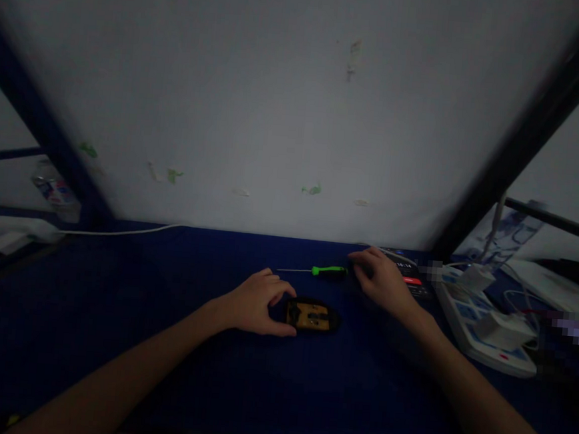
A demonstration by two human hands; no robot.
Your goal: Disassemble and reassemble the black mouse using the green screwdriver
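Observation:
On the dark blue table (112,310) lies a small opened device (312,316), a black shell with a yellow-brown circuit board showing inside. My left hand (257,303) curls round its left end, thumb below and fingers above. Behind it lies a screwdriver (322,271) with a green and black handle and a thin shaft pointing left. My right hand (382,279) reaches over the black end of that handle, fingers bent and touching or just above it; the picture is too dark to show a firm grip.
A white power strip (481,326) with plugged-in white chargers and cables sits at the right. A phone with a lit screen (412,277) lies by my right hand. A white cable (118,232) runs along the back left. Dark frame posts rise at both sides before a pale wall.

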